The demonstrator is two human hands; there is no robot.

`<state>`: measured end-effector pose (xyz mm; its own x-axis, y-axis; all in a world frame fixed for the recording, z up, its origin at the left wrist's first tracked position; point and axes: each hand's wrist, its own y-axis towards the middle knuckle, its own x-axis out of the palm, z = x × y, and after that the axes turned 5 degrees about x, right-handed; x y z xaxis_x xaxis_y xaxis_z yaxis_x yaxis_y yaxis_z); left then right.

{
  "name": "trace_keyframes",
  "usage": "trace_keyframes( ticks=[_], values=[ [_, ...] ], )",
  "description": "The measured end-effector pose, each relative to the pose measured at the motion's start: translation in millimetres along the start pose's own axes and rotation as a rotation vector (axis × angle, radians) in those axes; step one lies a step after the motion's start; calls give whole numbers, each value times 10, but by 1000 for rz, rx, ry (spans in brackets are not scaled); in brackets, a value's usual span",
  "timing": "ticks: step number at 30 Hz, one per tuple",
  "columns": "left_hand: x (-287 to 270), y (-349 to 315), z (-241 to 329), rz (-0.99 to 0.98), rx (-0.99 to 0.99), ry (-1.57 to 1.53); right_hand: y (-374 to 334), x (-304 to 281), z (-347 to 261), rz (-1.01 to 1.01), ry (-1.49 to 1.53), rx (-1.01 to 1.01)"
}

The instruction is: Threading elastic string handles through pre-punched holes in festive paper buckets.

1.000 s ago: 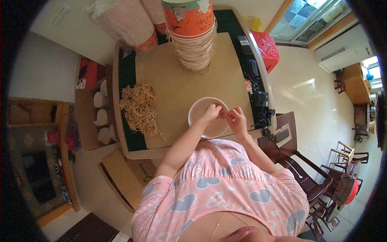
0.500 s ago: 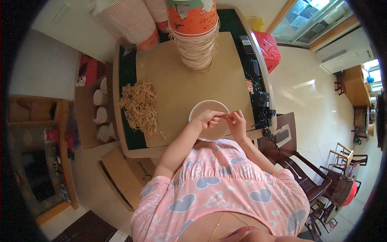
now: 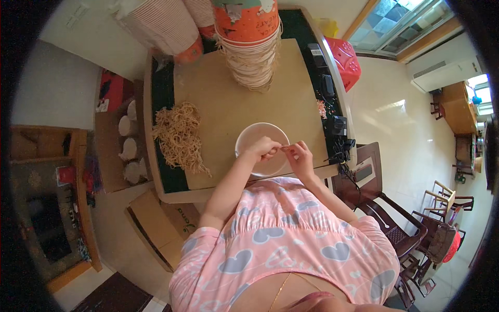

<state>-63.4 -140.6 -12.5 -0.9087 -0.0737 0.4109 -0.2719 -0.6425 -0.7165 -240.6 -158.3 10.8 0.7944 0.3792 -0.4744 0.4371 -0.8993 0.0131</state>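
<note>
A white paper bucket [image 3: 248, 136] stands at the near edge of the table in front of me, its open mouth facing up. My left hand [image 3: 266, 148] is closed over the mouth, by the right part of the rim. Just outside that rim, my right hand [image 3: 299, 155] pinches with its fingertips, nearly touching the left fingers. What lies between the fingers is too small to make out. To the left lies a tangled heap of beige twine [image 3: 181, 136]. Farther back, a nested stack of orange-topped paper buckets [image 3: 247, 26] has loose twine handles around its rims.
Wrapped stacks of paper buckets [image 3: 165, 26] stand at the back left. Black adapters [image 3: 339, 126] and cables line the table's right edge near scattered small beads [image 3: 321, 109]. A red plastic stool [image 3: 343, 65] stands beyond, and a dark chair [image 3: 371, 171] is close on my right.
The bucket has shifted a little left and away from me. Both hands have moved left with it, staying close together at its rim.
</note>
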Motion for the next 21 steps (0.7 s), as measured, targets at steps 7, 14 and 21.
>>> trace_keyframes(
  ticks=[7,14,21],
  values=[
    [-71,-101,-66,-207,-53,-191,-27,-6,32,-4,55,-1],
    [206,-95,-34,38,81,-278,-120,-117,-195,-16,-174,-259],
    [310,-154,-86,237,232,215,-124,-160,-110,12,-215,-307]
  ],
)
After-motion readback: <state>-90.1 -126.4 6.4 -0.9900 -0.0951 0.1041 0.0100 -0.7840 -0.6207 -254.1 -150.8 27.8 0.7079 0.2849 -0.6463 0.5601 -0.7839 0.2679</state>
